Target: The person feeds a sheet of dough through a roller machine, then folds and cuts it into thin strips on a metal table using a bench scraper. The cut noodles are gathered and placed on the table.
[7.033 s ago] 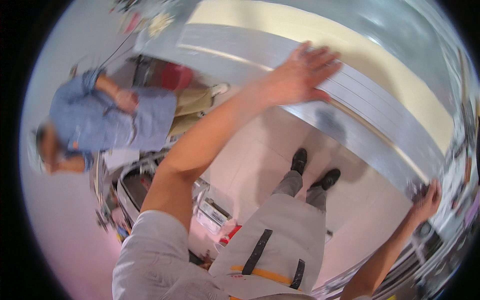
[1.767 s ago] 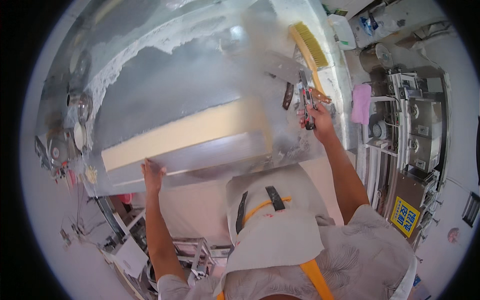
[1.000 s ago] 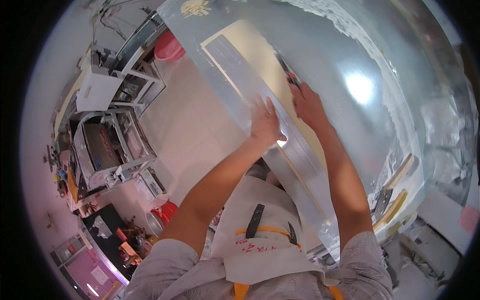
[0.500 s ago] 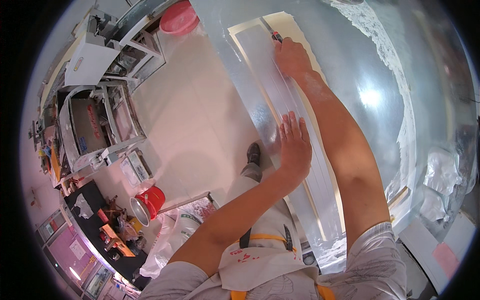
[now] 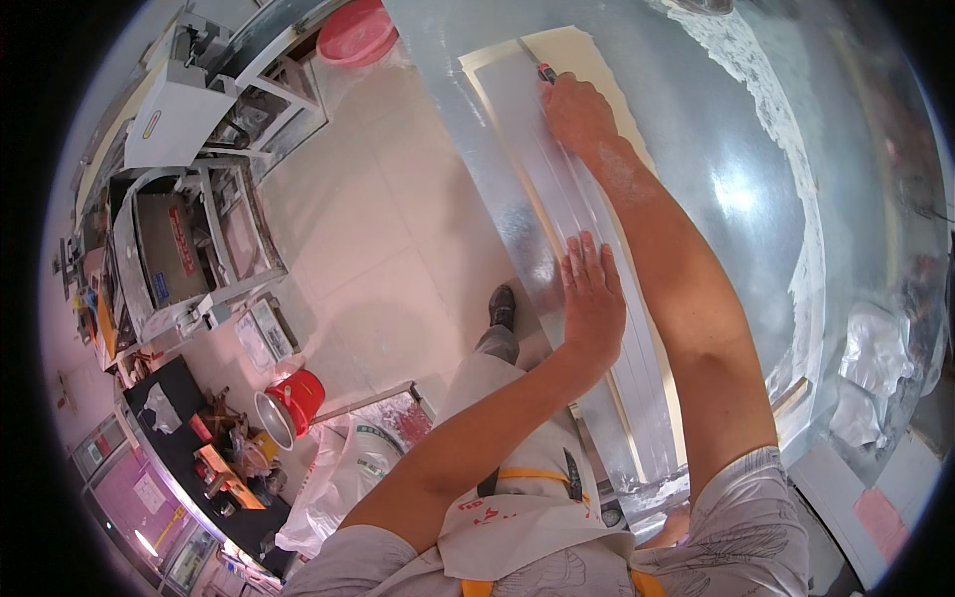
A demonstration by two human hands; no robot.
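Note:
My left hand (image 5: 595, 308) lies flat, fingers stretched out, on a long grooved metal straightedge (image 5: 638, 403). The straightedge lies along a cream-coloured sheet (image 5: 592, 55) on a shiny metal worktop (image 5: 746, 249). My right hand (image 5: 577, 114) is closed around a utility knife (image 5: 546, 74) with red and black parts, near the far end of the sheet, beside the straightedge's long edge. My right fingers partly hide the knife.
A pink basin (image 5: 353, 35), metal-framed equipment (image 5: 234, 224), a red bucket (image 5: 303, 393) and white sacks (image 5: 338, 478) stand to the left. A black bench (image 5: 184, 448) holds assorted items. White powder (image 5: 771, 99) and crumpled plastic (image 5: 873, 353) lie on the right.
Since earlier, my right hand took up the knife and moved along the sheet to the far end; my left hand moved onto the straightedge. Over the last half second both barely shifted.

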